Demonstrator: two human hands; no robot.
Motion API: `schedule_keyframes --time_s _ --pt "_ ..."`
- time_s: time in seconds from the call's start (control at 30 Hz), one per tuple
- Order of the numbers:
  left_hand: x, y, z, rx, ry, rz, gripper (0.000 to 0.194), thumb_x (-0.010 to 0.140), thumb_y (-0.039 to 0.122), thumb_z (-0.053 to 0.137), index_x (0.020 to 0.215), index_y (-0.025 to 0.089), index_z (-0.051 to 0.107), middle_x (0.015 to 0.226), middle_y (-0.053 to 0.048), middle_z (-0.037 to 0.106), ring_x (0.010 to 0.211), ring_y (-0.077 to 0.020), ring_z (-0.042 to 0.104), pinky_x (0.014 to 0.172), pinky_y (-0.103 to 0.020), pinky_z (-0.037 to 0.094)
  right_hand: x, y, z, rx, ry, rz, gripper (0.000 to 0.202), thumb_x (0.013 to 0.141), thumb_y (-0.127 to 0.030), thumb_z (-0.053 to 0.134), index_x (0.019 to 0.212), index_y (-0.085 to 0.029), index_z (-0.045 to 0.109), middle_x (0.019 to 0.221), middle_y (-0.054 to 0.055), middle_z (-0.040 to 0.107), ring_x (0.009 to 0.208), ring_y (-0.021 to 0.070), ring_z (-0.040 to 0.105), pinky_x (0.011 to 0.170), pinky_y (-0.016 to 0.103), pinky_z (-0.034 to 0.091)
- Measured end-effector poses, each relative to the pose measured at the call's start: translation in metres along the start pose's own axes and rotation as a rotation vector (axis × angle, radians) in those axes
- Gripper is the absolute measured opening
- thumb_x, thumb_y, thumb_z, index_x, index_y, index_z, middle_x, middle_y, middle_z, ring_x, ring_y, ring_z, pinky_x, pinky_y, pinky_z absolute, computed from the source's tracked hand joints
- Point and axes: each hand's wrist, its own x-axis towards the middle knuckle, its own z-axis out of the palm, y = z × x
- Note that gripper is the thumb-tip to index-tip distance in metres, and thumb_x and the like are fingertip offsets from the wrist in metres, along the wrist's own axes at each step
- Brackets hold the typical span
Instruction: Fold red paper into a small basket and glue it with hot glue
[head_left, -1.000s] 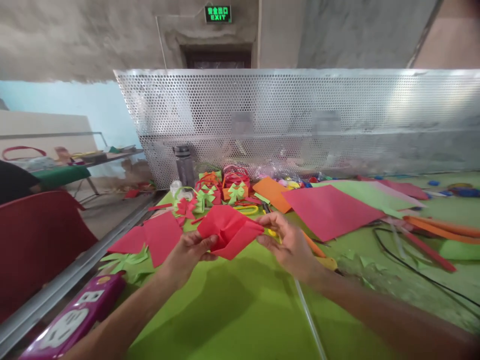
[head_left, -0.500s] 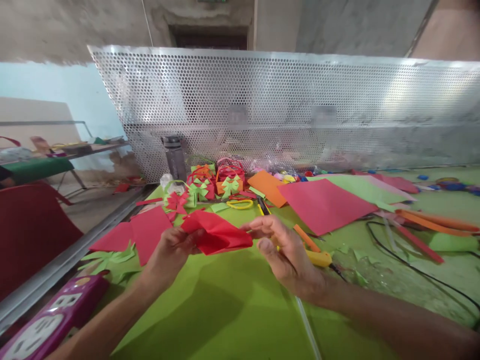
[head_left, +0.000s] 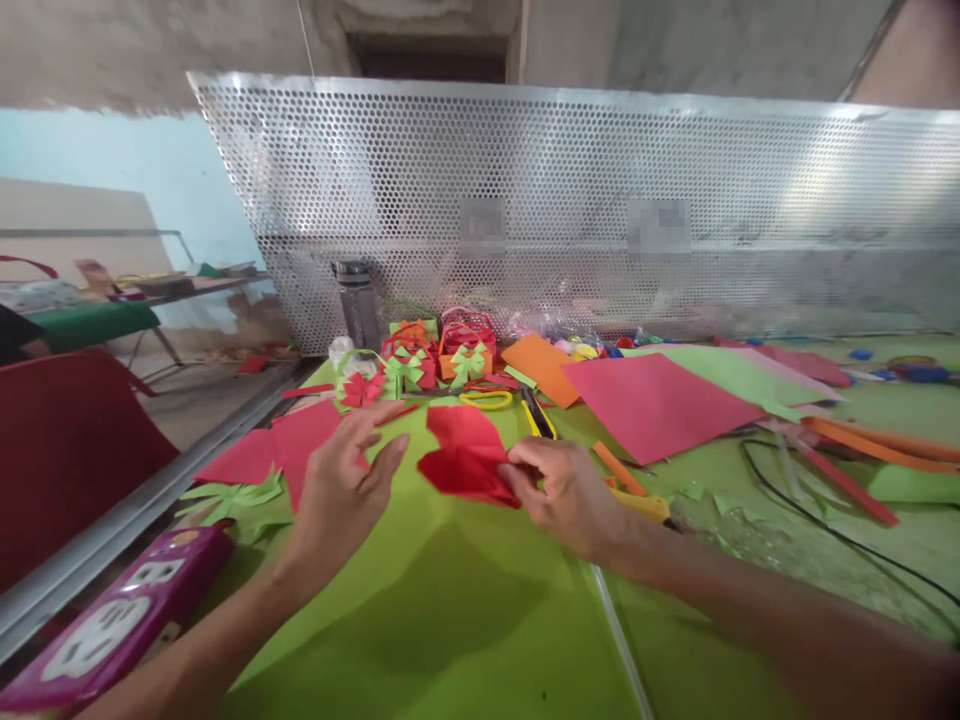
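A folded red paper piece, its flaps parted, is held above the green table by my right hand, which pinches its right edge. To the left of the paper, my left hand is raised with fingers apart, not touching it. Beyond the hands stand small red, orange and green paper baskets with green bows. Yellow-handled scissors lie behind the red piece, beside a black and yellow cutter.
A purple power strip lies at the near left. Behind my right wrist is a yellow glue gun, with a clear stick nearer. Red sheets, a black cable and a grey bottle surround the work area. A perforated metal panel stands behind.
My left hand has let go of the red paper and opened, moving slightly left. My right hand has closed on the paper's right edge. The paper is turned, its flaps further apart.
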Motion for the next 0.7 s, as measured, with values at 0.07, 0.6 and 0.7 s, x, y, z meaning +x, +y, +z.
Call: schedule_keyframes --time_s 0.07,0.6,0.7 --pt "-0.004 0.006 -0.002 0.082 0.054 0.116 0.022 0.082 0.031 0.053 0.101 0.021 0.058 0.102 -0.005 0.065 0.086 -0.0192 0.062 0.076 -0.030 0.049 0.002 0.000 0.000 0.001 0.010 0.060 0.026 0.078 -0.022 0.047 0.054 -0.018 0.039 0.049 -0.005 0.035 0.047 0.0075 0.029 0.049 0.022 0.024" --pt "-0.023 0.029 0.026 -0.148 -0.359 0.133 0.022 0.081 0.028 0.054 0.064 0.016 0.058 0.064 0.000 0.061 0.066 -0.0148 0.054 0.067 -0.029 0.040 -0.004 -0.009 0.011 0.135 0.001 0.035 0.008 0.079 -0.016 0.045 0.073 -0.019 0.041 0.051 -0.008 0.034 0.044 0.0070 0.030 0.048 0.021 0.022" --pt "-0.024 0.031 0.026 -0.082 -0.350 0.054 0.026 0.082 0.025 0.048 0.059 0.016 0.057 0.058 0.001 0.057 0.061 -0.0136 0.051 0.066 -0.028 0.038 -0.005 -0.009 0.012 0.192 0.006 0.023 0.011 0.079 -0.015 0.045 0.072 -0.020 0.038 0.051 -0.008 0.033 0.044 0.0064 0.030 0.047 0.021 0.022"
